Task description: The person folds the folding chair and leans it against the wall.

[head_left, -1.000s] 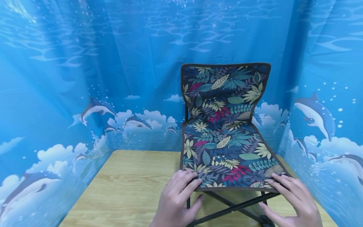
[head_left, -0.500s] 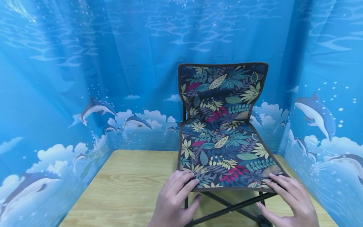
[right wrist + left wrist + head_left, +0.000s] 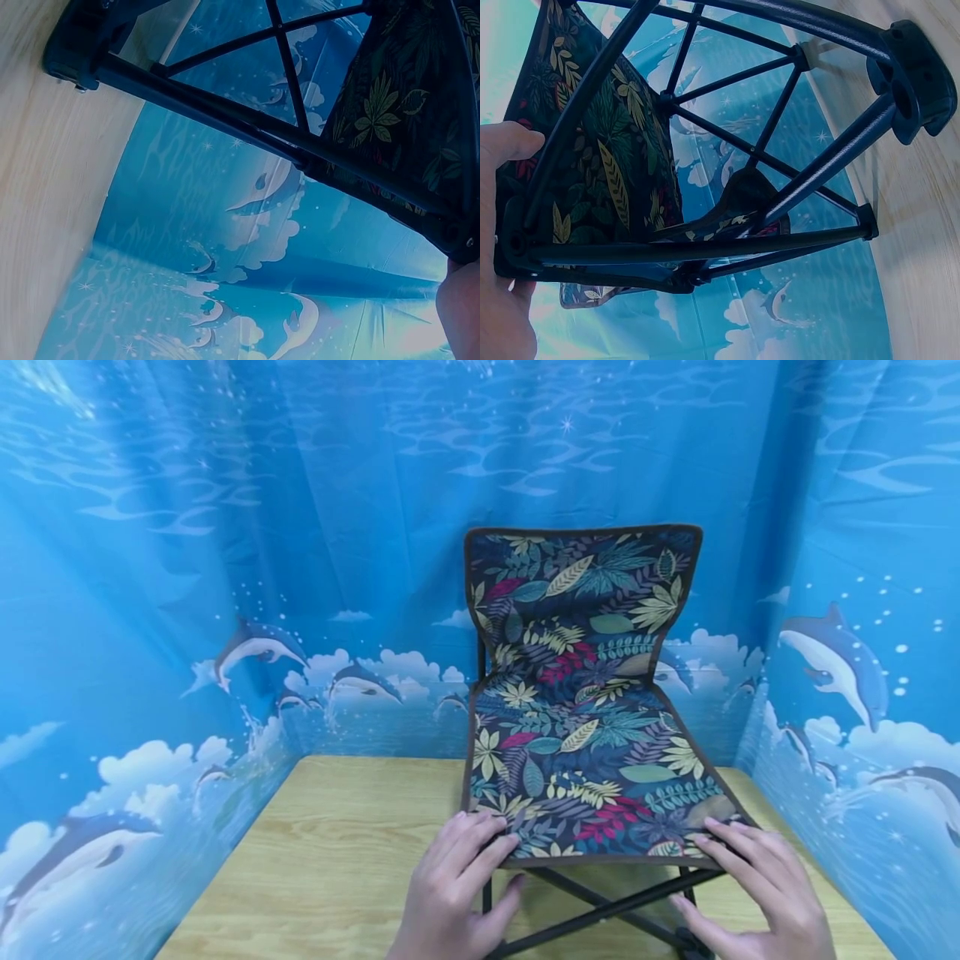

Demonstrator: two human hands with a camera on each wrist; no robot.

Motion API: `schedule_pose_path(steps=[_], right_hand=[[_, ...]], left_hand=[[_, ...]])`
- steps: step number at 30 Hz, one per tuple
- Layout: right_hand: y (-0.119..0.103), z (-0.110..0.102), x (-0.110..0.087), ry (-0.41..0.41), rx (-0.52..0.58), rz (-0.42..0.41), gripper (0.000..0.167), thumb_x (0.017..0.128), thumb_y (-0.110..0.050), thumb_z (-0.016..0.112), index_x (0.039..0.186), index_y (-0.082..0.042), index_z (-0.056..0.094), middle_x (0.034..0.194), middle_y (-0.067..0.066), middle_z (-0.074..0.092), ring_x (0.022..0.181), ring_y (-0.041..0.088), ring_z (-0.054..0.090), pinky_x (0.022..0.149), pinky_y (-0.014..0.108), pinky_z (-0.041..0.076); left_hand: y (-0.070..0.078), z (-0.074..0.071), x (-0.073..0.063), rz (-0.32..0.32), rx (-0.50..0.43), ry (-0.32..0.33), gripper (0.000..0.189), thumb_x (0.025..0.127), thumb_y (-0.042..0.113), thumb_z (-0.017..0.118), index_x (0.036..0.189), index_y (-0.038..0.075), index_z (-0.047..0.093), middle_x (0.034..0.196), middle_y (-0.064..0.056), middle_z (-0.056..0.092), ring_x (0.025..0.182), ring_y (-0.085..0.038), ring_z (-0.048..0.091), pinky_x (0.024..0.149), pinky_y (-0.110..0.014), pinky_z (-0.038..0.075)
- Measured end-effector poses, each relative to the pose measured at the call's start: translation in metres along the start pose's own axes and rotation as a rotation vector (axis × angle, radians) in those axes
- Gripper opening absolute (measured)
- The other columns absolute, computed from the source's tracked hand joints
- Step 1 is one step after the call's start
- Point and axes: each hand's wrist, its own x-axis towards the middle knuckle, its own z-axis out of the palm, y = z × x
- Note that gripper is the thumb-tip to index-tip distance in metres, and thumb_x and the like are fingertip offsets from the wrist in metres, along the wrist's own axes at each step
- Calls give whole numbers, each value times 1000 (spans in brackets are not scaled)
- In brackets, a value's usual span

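A small folding chair (image 3: 592, 760) with dark leaf-print fabric and black tube legs stands unfolded on the wooden tabletop, its backrest away from me. My left hand (image 3: 457, 885) grips the seat's front left corner, fingers over the top and thumb below the edge. At the front right corner, my right hand (image 3: 765, 885) holds on the same way, fingers on the fabric and thumb lower down. The left wrist view looks under the seat, past the crossed tubes (image 3: 735, 135) to a plastic foot (image 3: 919, 79). Only a bit of the right hand (image 3: 461, 311) appears in the right wrist view.
A wood-grain tabletop (image 3: 322, 843) extends to the left of the chair. Blue curtains (image 3: 360, 527) printed with dolphins and clouds hang behind and along both sides, close to the backrest at the rear.
The chair has shifted slightly to the left across the tabletop, and both hands have moved left with it. Their hold on the front corners looks the same.
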Motion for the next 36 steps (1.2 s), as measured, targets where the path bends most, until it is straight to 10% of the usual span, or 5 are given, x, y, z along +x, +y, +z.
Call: schedule_pose_path(steps=[36], right_hand=[[0,1,-2,17,-6,-5,65,86,-59,81,105,2,82,113,16,79,127,13,62,121,23,36]], left_hand=[[1,0,-3,-44,4,-31,53,70,23,90,121,12,77,125,-8,75,117,-27,70,112,-45,50]])
